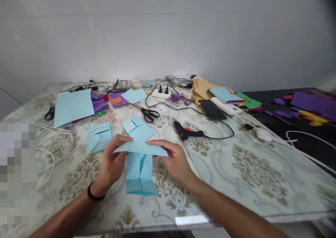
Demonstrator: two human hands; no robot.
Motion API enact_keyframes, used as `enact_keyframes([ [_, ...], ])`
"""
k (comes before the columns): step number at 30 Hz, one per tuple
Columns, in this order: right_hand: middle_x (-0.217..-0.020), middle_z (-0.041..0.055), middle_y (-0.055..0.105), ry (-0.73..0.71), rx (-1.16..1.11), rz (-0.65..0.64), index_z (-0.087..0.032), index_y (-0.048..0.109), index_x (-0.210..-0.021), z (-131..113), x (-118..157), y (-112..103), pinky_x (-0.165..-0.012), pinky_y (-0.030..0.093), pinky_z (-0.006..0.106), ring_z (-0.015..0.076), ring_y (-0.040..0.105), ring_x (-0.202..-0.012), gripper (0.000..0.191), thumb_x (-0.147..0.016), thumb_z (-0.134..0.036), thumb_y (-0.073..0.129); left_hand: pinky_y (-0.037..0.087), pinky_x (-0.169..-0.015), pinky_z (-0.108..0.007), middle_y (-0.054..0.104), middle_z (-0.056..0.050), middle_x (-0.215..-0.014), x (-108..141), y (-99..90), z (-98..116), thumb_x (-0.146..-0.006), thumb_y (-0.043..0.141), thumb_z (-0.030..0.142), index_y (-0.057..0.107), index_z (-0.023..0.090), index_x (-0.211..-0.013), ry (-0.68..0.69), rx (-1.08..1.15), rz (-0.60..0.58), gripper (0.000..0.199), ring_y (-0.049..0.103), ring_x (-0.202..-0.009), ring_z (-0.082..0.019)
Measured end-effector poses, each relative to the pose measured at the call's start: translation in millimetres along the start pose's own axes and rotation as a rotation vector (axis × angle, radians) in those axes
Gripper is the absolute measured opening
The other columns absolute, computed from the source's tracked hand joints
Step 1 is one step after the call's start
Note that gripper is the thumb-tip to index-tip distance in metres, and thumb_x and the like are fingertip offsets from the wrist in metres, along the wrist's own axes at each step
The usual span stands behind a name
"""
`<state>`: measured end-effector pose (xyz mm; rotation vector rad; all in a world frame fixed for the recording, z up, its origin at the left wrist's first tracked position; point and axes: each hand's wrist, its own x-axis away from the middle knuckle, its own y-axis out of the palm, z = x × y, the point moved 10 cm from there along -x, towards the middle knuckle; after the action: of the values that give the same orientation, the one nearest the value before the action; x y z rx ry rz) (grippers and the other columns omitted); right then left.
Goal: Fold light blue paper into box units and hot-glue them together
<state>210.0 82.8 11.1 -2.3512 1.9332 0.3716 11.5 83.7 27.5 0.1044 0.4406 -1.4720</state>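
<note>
A folded light blue paper (141,147) is pinched at its left side by my left hand (113,163), thumb on top. My right hand (176,161) grips its right side the same way. Beneath and nearer to me hangs or lies a creased light blue section (139,168) with a folded end; I cannot tell whether it belongs to the held sheet. Just beyond my hands lies another folded blue paper (136,126), partly covered. To the left, close to my left hand, rests a folded blue paper piece (99,137). Fingers under the paper are hidden.
A black glue gun (187,130) lies right of my hands, its cord running off. Black scissors (149,114) sit behind. A power strip (161,94), blue sheets (74,107), purple scraps (98,102), a phone (212,109) and yellow paper (207,89) cover the back.
</note>
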Motion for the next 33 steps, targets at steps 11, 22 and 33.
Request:
enact_keyframes([
  [11,-0.108,0.0021,0.078,0.002,0.046,-0.045,-0.027,0.082,-0.105,-12.0,-8.7,-7.6,-0.079,0.059,0.029,0.0202,0.072,-0.095,0.041,-0.073,-0.007,0.067,0.053,-0.078,-0.023,0.074,-0.003,-0.104,-3.8,13.4,22.8,-0.086,0.070,0.009,0.077,0.025,-0.106,0.152,0.076,-0.255,0.027,0.069,-0.095,-0.018],
  [22,-0.093,0.0026,0.069,-0.061,0.075,-0.086,-0.028,0.083,-0.100,-12.5,-9.3,-3.4,-0.070,0.053,0.027,0.0183,0.065,-0.085,0.042,-0.074,-0.003,0.061,0.044,-0.102,-0.040,0.080,-0.005,-0.097,-2.2,13.9,10.3,-0.085,0.070,0.011,0.084,0.027,-0.097,0.134,-0.032,-0.291,0.025,0.066,-0.104,-0.025],
  [33,-0.100,0.0058,0.063,-0.018,0.380,-0.256,-0.025,0.081,-0.112,-10.8,-15.3,0.4,-0.058,0.040,0.025,0.0160,0.058,-0.080,0.025,-0.094,-0.038,0.070,0.049,-0.087,-0.034,0.076,-0.005,-0.093,-13.6,19.0,-12.3,-0.088,0.074,0.033,0.080,0.021,-0.086,-0.076,-0.080,-0.327,0.014,0.066,-0.095,-0.024],
])
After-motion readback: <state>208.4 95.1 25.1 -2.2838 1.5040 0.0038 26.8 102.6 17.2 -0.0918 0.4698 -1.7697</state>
